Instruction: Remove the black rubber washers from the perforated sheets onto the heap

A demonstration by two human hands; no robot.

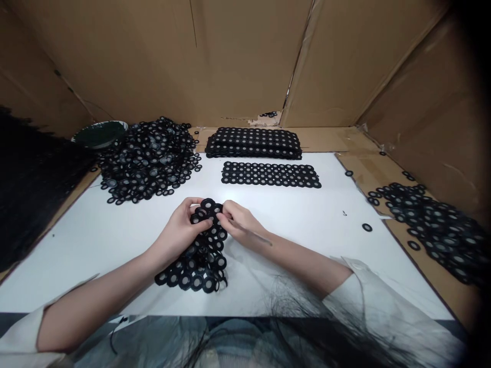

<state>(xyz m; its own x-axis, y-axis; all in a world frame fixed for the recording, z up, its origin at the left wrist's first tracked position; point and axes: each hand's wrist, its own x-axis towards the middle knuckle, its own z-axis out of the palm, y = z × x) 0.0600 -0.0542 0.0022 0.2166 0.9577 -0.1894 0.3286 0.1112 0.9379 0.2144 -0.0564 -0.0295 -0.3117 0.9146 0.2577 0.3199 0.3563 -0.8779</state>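
A sheet of joined black rings with pale centres (197, 263) hangs folded between my hands, its lower part resting on the white board. My left hand (186, 221) pinches its upper left part, thumb on top and fingers behind. My right hand (240, 222) is closed at the sheet's upper right edge. A thin, dark, pen-like tool (259, 237) sticks out of the right hand toward the wrist; its tip is hidden by the fingers and the rings.
A heap of loose black rings (148, 158) lies at the left beside a round dish (100, 134). Behind my hands are a flat ring strip (270, 175) and a stack of ring sheets (253, 143). More loose rings (441, 225) lie at the right. Cardboard walls (238, 61) surround the white board (307, 220).
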